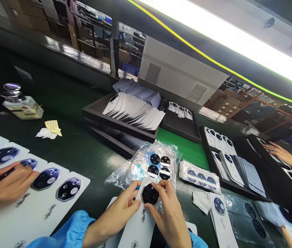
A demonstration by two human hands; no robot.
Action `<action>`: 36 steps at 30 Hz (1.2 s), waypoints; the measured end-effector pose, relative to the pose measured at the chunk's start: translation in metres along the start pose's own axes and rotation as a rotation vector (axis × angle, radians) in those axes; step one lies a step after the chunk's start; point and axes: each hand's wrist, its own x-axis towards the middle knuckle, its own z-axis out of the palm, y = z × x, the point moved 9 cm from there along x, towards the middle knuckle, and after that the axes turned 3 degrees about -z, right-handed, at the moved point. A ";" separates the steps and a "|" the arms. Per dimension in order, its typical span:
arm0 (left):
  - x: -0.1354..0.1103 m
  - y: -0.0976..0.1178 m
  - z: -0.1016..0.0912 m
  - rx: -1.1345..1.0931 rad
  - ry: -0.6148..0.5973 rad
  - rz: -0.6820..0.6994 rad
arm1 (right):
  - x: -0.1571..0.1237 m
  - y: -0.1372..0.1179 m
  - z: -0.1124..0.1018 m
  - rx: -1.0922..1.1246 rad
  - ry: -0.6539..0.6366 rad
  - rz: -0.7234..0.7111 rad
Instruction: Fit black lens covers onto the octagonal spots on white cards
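Observation:
A white phone back cover (137, 230) with dark lettering lies tilted in front of me. Near its top sits a black octagonal camera lens cover (149, 194). My left hand (116, 213) grips the back cover's left edge, thumb on its face. My right hand (170, 215) has thumb and forefinger closed on the lens cover's right rim. Just beyond, a clear plastic sheet (138, 155) carries several dark lens covers (154, 158). More white back covers show partly under my hands.
At left, a co-worker's hand (13, 182) holds a dark pen-like tool over a row of back covers (76, 175). Black trays (94, 113) of covers stand behind. Wrapped lens covers (200, 177) lie right. A co-worker's hand (285, 155) reaches in far right. A pump bottle (23, 106) stands left.

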 end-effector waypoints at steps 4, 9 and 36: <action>0.000 -0.001 -0.001 0.000 -0.003 -0.001 | 0.001 -0.001 0.000 0.006 0.007 -0.006; -0.001 0.000 -0.003 0.030 0.018 -0.005 | 0.001 -0.002 0.004 -0.022 0.012 -0.005; -0.008 0.015 -0.024 0.342 0.366 0.135 | 0.000 -0.026 -0.003 -0.244 0.197 -0.158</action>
